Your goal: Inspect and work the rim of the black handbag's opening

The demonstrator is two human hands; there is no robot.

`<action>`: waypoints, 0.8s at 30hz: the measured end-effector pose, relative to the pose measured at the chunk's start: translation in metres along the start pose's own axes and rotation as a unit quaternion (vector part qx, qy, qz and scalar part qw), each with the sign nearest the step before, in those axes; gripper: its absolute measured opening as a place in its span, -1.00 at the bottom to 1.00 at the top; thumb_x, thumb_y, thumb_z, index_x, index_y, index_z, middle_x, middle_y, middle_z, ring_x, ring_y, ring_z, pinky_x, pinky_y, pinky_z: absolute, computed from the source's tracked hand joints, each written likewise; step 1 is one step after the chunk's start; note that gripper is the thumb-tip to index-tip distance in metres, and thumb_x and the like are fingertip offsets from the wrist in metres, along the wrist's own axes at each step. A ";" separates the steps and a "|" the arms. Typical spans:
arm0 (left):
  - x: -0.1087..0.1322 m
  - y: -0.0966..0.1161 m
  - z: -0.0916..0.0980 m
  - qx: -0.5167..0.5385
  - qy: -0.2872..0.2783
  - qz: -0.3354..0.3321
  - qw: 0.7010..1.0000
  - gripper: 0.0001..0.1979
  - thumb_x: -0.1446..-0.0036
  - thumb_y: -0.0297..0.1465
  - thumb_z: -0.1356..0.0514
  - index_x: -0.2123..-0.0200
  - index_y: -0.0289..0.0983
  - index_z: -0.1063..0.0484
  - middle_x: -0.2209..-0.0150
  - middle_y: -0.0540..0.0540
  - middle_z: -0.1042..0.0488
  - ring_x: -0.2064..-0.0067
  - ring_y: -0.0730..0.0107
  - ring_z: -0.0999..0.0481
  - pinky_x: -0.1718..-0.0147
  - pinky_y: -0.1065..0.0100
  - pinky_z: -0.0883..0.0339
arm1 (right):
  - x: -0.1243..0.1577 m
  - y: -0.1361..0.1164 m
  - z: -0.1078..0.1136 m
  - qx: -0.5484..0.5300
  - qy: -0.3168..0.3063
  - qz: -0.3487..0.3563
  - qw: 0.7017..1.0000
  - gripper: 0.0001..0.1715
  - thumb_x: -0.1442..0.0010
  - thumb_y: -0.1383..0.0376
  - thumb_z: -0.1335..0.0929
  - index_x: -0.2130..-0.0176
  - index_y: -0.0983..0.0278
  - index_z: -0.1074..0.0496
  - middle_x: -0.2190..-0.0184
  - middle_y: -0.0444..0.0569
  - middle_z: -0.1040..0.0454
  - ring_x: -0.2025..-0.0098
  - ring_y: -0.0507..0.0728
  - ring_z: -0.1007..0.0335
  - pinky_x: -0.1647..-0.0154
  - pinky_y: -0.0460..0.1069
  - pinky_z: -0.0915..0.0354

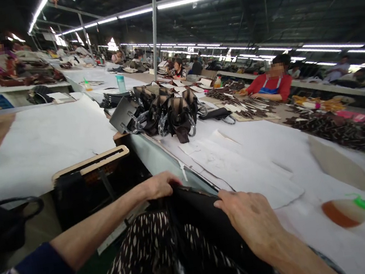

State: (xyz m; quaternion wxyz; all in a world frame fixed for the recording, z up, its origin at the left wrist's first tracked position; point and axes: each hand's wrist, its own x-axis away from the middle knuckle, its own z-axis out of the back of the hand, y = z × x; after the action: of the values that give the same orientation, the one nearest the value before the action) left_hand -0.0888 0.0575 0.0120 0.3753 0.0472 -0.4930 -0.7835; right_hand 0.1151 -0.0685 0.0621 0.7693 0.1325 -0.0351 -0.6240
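Note:
Over my lap, both hands grip the upper edge of a black bag (198,205), which hangs down between them with its lower part dark and hard to make out. My left hand (160,185) pinches the far corner of that edge, fingers closed. Nearer to me, my right hand (248,212) is wrapped over the same edge, thumb on the near side; some of its fingers are hidden behind the material. Beyond the hands, several dark handbags (179,117) with plastic-wrapped handles stand grouped on the white-covered table (241,164).
A bottle of amber liquid with a green nozzle (346,212) lies at the right. Left of my arms are a beige-topped stand (92,164) and a black bag with a handle (1,219). A co-worker in red (274,84) sits across the table near dark strips (346,131).

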 end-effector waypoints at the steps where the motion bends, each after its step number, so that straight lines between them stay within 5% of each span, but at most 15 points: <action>1: -0.001 0.001 0.009 -0.012 0.006 -0.012 1.000 -0.52 0.32 -0.60 0.05 0.26 -0.35 -0.44 0.41 -0.03 -0.46 0.38 0.38 -0.41 0.50 0.50 -0.19 | -0.001 -0.002 0.002 0.006 0.009 0.003 1.000 -0.81 -0.20 0.27 -0.24 0.45 0.21 -0.29 0.64 -0.08 -0.45 0.56 0.20 -0.43 0.60 -0.02 0.16; 4: 0.003 0.004 0.017 -0.050 0.020 -0.037 0.998 -0.56 0.29 -0.61 0.04 0.32 -0.28 -0.47 0.48 0.03 -0.43 0.44 0.42 -0.38 0.51 0.50 -0.17 | 0.000 -0.006 0.003 0.017 0.016 0.009 1.000 -0.80 -0.22 0.26 -0.23 0.44 0.21 -0.28 0.65 -0.08 -0.45 0.59 0.21 -0.41 0.60 -0.02 0.19; 9: 0.013 0.002 -0.018 -0.110 0.031 -0.051 0.992 -0.66 0.25 -0.63 0.04 0.43 -0.26 -0.44 0.51 0.03 -0.41 0.40 0.39 -0.38 0.43 0.49 -0.19 | 0.011 -0.004 -0.011 -0.012 -0.020 0.043 0.999 -0.76 -0.21 0.30 -0.24 0.50 0.19 -0.28 0.64 -0.12 -0.46 0.58 0.20 -0.41 0.60 0.00 0.19; 15: 0.004 0.017 -0.027 -0.175 0.045 -0.063 0.982 -0.59 0.24 -0.64 -0.01 0.26 -0.27 -0.40 0.24 -0.13 -0.45 0.17 0.15 -0.38 0.19 0.28 -0.21 | 0.019 0.004 -0.016 -0.010 -0.010 0.021 1.000 -0.74 -0.24 0.25 -0.21 0.47 0.21 -0.30 0.65 -0.11 -0.45 0.60 0.17 -0.40 0.61 -0.02 0.17; 19: 0.003 0.036 -0.027 -0.143 0.035 -0.140 0.979 -0.42 0.17 -0.60 -0.08 -0.01 -0.22 -0.24 0.05 -0.12 -0.36 0.04 0.21 -0.32 0.08 0.31 -0.18 | 0.019 0.008 -0.020 -0.007 -0.002 0.016 1.000 -0.73 -0.24 0.27 -0.20 0.48 0.21 -0.30 0.66 -0.11 -0.45 0.61 0.15 -0.39 0.61 -0.01 0.18; 24: -0.002 0.032 -0.034 -0.061 0.049 -0.223 0.972 -0.70 0.11 -0.57 -0.15 0.23 -0.25 -0.33 0.18 -0.02 -0.37 0.18 0.37 -0.36 0.19 0.43 -0.22 | 0.017 0.010 -0.025 -0.011 -0.006 0.016 1.000 -0.71 -0.26 0.27 -0.18 0.48 0.20 -0.30 0.65 -0.12 -0.46 0.60 0.15 -0.39 0.59 0.00 0.18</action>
State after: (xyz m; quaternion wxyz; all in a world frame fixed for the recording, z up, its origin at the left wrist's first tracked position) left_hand -0.0547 0.0261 0.0199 0.2175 0.1711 -0.4020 -0.8728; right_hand 0.1342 -0.0788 0.0383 0.7806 0.1195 -0.0348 -0.6126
